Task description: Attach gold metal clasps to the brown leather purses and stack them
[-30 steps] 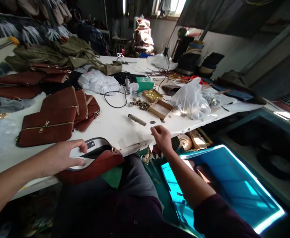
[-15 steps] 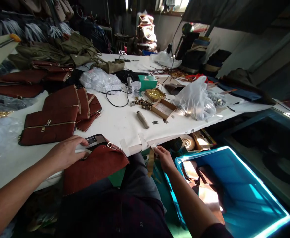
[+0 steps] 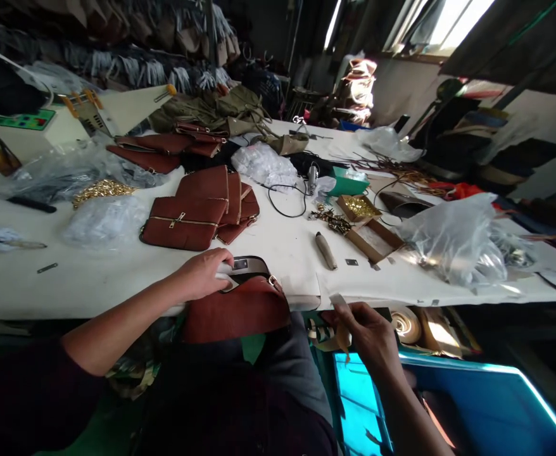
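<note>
My left hand (image 3: 206, 273) grips the rim of a reddish-brown leather bag (image 3: 240, 313), its fingers at the mouth. The bag rests at the table's front edge and over my lap, with its grey lining and a small dark metal plate (image 3: 240, 265) showing inside. A small buckle (image 3: 274, 283) sits on the bag's right side. Past the table edge, my right hand (image 3: 373, 332) pinches a pale strip of tape (image 3: 339, 305). A tan piece dangles below those fingers. Several brown leather pouches (image 3: 183, 223) with zips lie stacked behind the bag.
On the white table (image 3: 268, 237) lie a wrapped tool handle (image 3: 325, 251), a small metal plate (image 3: 351, 262), cardboard boxes (image 3: 375, 240) and a plastic bag (image 3: 458, 234). Gold chain (image 3: 102, 190) lies at left. Below right stands a blue crate (image 3: 468, 366).
The view has turned left, so the table contents appear farther right. My right hand has lifted the tape strip off the table edge. My left hand stays on the bag.
</note>
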`<state>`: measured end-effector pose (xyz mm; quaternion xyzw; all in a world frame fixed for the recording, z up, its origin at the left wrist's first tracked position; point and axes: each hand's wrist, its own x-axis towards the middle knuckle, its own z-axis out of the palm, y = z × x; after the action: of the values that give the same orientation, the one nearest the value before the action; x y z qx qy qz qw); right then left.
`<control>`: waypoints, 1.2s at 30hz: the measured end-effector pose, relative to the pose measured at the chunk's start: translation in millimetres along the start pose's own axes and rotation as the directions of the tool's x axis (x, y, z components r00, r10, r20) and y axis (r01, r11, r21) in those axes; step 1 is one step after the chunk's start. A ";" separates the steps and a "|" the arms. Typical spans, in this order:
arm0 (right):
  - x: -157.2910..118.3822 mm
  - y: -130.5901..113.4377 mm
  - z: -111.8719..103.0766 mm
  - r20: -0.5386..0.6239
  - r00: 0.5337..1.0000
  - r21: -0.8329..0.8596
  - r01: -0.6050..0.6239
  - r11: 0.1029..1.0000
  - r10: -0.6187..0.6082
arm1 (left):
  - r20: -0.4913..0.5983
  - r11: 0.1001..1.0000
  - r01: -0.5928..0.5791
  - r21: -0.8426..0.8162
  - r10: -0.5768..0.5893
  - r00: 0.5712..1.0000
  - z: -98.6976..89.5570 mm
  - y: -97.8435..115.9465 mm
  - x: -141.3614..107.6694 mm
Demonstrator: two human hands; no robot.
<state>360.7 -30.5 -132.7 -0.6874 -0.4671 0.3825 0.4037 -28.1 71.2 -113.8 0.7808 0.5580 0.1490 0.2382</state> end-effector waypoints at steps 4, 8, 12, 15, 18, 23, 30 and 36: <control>10.7 -85.6 67.5 0.293 0.900 -0.007 0.340 0.940 -0.324 | -0.007 1.000 0.022 0.011 -0.022 1.000 -2.2 3.3 -1.5; 38.4 -126.2 132.8 0.483 0.780 -0.213 0.545 0.811 -0.397 | -0.025 0.999 0.022 0.025 -0.022 0.999 -2.4 7.0 -8.9; 45.4 -127.0 156.3 0.499 0.778 -0.455 0.609 0.649 -0.381 | -0.039 0.999 0.031 -0.014 -0.031 0.999 1.0 7.0 -14.1; 42.4 -126.7 156.0 0.530 0.763 -0.506 0.634 0.585 -0.369 | -0.041 0.999 0.021 -0.043 -0.022 0.999 3.5 5.4 -13.7; 44.0 -131.6 152.7 0.548 0.762 -0.544 0.639 0.544 -0.347 | -0.032 0.999 0.015 -0.036 -0.016 0.999 3.2 6.2 -12.5; 49.3 -137.7 146.6 0.560 0.788 -0.614 0.601 0.511 -0.255 | 0.025 1.000 0.003 0.006 -0.003 1.000 -3.2 13.4 -11.1; 48.5 -130.5 151.6 0.537 0.823 -0.647 0.541 0.536 -0.183 | 0.047 1.000 0.013 0.009 -0.014 0.999 -1.2 15.0 -8.0; 52.2 -110.3 149.5 0.548 0.827 -0.577 0.482 0.659 -0.126 | 0.063 0.998 0.034 -0.052 -0.031 0.998 9.9 5.3 -9.1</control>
<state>203.0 74.9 -96.8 -0.5840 -0.7689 0.2548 0.0522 -21.9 59.2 -119.0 0.7692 0.5588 0.1354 0.2787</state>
